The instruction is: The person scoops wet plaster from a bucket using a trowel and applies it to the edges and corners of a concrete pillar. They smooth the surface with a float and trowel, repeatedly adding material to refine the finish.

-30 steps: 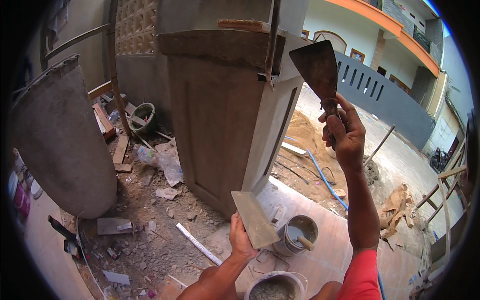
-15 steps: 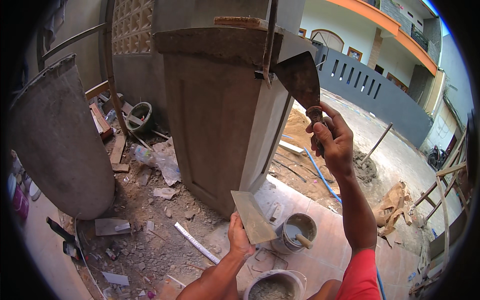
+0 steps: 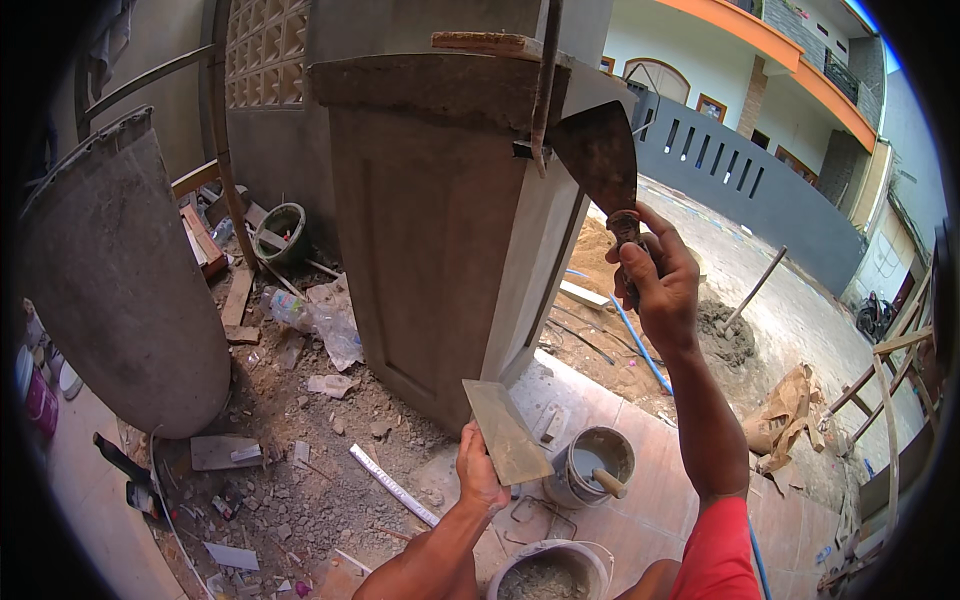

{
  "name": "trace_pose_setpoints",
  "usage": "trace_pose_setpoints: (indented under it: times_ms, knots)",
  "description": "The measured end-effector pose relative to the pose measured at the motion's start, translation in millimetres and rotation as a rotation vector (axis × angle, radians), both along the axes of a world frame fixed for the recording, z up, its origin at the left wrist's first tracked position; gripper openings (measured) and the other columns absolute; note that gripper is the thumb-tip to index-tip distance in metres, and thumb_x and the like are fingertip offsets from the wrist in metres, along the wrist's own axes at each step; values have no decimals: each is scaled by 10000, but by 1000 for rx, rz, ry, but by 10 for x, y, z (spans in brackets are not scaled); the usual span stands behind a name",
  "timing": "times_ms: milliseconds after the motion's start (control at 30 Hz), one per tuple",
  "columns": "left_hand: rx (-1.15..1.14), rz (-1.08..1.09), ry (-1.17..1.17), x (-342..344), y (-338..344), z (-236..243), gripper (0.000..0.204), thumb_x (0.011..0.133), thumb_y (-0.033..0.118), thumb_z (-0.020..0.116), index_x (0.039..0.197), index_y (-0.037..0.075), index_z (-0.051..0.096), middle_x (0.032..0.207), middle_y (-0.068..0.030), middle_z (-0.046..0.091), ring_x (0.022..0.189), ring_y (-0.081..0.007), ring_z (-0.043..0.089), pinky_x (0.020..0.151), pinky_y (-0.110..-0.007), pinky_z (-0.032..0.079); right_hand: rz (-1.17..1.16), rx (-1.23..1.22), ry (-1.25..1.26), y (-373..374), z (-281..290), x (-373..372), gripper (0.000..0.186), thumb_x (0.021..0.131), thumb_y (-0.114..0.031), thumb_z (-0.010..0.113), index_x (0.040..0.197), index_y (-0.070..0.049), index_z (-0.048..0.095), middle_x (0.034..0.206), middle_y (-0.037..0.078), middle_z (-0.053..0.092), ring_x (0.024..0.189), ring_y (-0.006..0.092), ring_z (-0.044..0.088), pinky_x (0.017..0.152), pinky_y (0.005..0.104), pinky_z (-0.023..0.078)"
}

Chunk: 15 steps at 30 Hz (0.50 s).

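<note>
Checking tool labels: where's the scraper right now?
In the head view, the scraper is right of centre in the upper half, held blade-up in the right hand, overlapping the upper right side of the grey pillar; contact is unclear.

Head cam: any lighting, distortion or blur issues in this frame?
Head view: black fisheye rim, gate edge bowed; head view: pillar front shaded, road behind brightly lit; head view: scraper in the right hand dark but outlined clearly, no obvious motion blur.
</note>
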State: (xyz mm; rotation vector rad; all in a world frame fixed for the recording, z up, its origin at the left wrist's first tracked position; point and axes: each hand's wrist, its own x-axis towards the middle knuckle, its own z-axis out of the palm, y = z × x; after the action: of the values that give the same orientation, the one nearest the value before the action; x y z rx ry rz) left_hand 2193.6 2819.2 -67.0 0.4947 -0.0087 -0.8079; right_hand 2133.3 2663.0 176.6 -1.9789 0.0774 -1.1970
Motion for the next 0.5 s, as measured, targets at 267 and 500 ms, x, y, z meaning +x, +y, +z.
trace_pose_setpoints:
  times_ms: [267,500]
  knots:
    - [1,-17,18,23,9,33,217,1000,240,460,1151,85,479,992,-63,586,884,-164,595,787,-313,514,29,35,-66,-48,-98,114,497,949,-191,599,1368,9,420,842,65,629,580,53,520,457,185,400]
    - [-13,-15,13,48,-15,-56,212,1000,240,461,1147,91,497,994,-58,591,889,-165,597,788,-316,515,7,21,-93,-13,-90,172,484,937,-143,603,1363,9,429,850,66,638,577,55,526,458,189,401]
